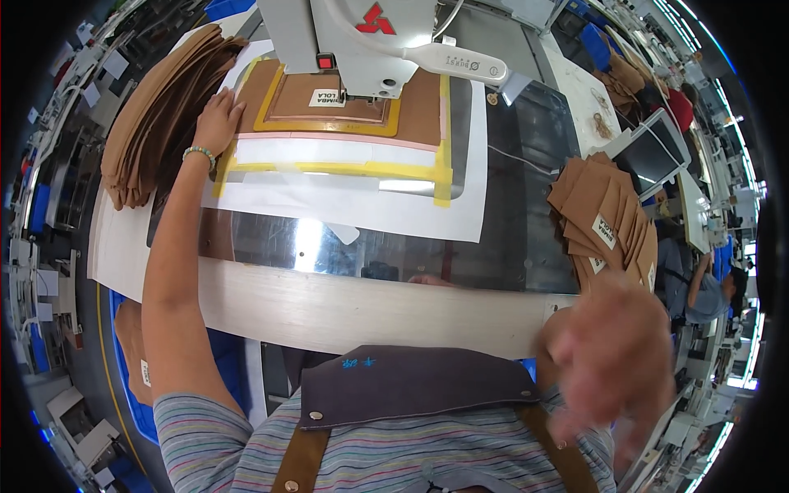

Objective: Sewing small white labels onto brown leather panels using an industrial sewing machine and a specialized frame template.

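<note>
My left hand, with a beaded bracelet at the wrist, lies with its fingers stretched out at the left edge of a brown fabric panel. A yellow frame rests on that panel, around a brown piece bearing a white label. Over it stands the head of a white sewing machine. Beneath the panel is a white sheet edged with yellow tape. My right hand is raised at the lower right, smeared by motion, so its fingers and anything in them cannot be made out.
Folded brown fabric pieces form a tall stack on the left. More labelled brown pieces are fanned out on the right, near a tilted screen. A pale table edge runs before me; a blue bin stands below at left.
</note>
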